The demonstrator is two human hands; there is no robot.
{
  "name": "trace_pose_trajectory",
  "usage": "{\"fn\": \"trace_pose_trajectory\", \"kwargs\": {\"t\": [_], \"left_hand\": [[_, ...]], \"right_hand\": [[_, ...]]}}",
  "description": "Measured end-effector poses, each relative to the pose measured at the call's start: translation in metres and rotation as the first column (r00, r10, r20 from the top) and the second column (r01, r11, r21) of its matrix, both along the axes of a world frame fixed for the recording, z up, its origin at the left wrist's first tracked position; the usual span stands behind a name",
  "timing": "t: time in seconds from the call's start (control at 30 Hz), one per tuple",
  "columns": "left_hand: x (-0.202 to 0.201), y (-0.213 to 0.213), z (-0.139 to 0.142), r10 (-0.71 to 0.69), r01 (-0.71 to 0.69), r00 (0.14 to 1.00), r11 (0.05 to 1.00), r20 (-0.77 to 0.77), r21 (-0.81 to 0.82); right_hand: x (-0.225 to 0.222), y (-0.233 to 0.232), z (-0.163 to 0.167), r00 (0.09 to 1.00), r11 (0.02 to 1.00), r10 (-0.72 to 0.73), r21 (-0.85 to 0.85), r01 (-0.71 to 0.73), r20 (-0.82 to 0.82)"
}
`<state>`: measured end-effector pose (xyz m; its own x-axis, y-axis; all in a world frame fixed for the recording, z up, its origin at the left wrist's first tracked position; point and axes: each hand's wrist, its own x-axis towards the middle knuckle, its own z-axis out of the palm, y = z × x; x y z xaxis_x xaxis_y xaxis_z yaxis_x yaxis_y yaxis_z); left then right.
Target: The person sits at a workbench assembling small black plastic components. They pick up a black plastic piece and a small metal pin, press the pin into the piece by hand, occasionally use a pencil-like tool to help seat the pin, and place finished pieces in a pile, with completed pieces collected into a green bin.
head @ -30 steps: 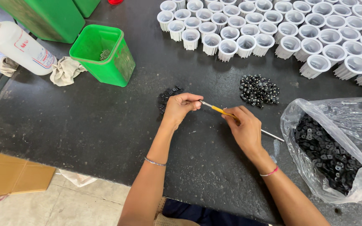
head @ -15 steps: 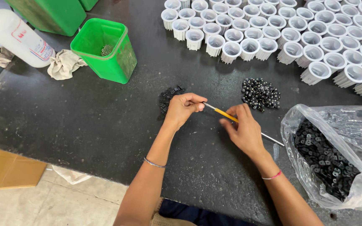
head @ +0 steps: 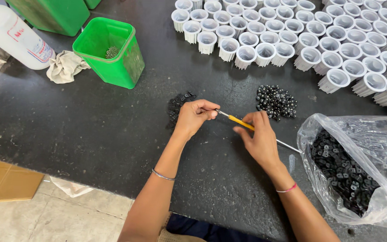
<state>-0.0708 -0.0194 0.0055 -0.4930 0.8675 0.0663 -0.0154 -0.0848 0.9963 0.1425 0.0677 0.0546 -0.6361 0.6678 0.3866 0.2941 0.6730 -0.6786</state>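
At centre frame we pinch the tip of the thin yellow-handled tool [head: 240,122] with our left hand [head: 193,117] – right hand [head: 258,140] clamped on its shaft (grips unchanged) – with the black bead pile [head: 276,101] just beyond.

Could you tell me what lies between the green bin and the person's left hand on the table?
In the head view, a small pile of black parts lies just beside the left hand; the rest toward the green bin is bare dark table.
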Motion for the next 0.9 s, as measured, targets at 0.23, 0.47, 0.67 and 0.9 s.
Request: {"fn": "trace_pose_trajectory", "kwargs": {"t": [0.23, 0.47, 0.67, 0.9], "left_hand": [[0.002, -0.002, 0.001, -0.015, 0.015, 1.0, 1.0, 0.006, 0.004], [0.001, 0.0, -0.002, 0.013, -0.013, 1.0, 1.0, 0.006, -0.017], [0.0, -0.001, -0.003, 0.003, -0.003, 1.0, 1.0, 0.013, -0.015], [0.002, 0.001, -0.002, 0.042, -0.042, 0.999, 0.999, -0.018, -0.03]], "right_hand": [[0.003, 0.003, -0.011, 0.992, 0.988, -0.077, 0.139, 0.063, 0.099], [0.001, 0.001, -0.003, 1.0, 1.0, -0.003, 0.028, 0.002, 0.018], [0.003, -0.002, -0.009, 0.998, 0.998, -0.059, -0.028, 0.06, 0.024], [-0.001, -0.006, -0.005, 0.997, 0.999, -0.031, 0.02, 0.03, 0.065]]}}
